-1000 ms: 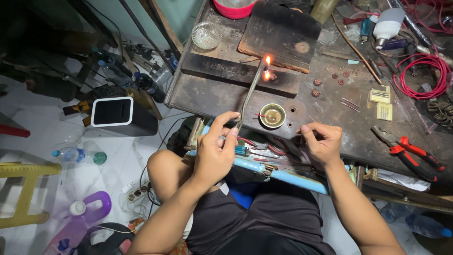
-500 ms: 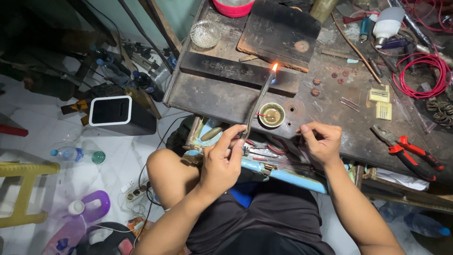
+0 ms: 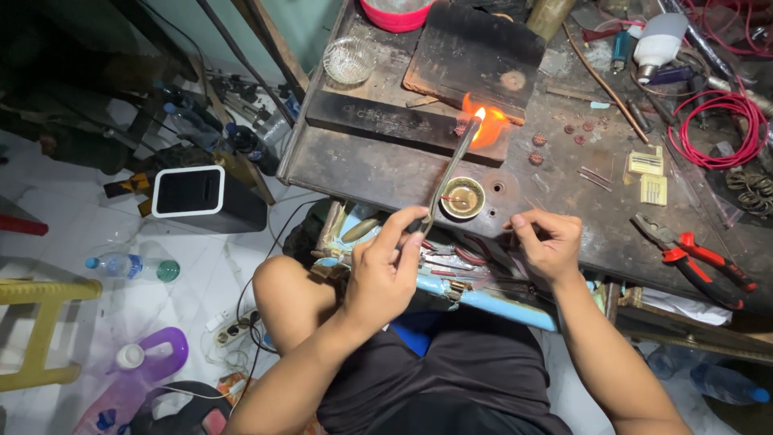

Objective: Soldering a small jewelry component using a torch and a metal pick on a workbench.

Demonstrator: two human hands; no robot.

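Note:
My left hand (image 3: 388, 270) grips the handle end of a thin metal torch (image 3: 451, 171) that slants up and to the right. Its lit tip throws an orange flame (image 3: 485, 126) against a dark charred block (image 3: 473, 58) on the workbench (image 3: 378, 173). A small round brass dish (image 3: 464, 197) sits just right of the torch shaft. My right hand (image 3: 549, 244) rests at the bench's near edge, fingers curled and pinched together; whether it holds anything cannot be told. A light blue tray (image 3: 507, 308) lies under both hands, over my lap.
Red-handled pliers (image 3: 699, 259) lie at the bench's right edge, a coil of red wire (image 3: 719, 129) behind them. A glass bowl (image 3: 349, 60) stands at the back left. On the floor sit a black-and-white box (image 3: 205, 199), a water bottle (image 3: 129, 267) and a purple jug (image 3: 133, 383).
The torch tip has swung right and farther onto the charred block, and the flame has grown into a wide orange glow. My right hand has stayed in place.

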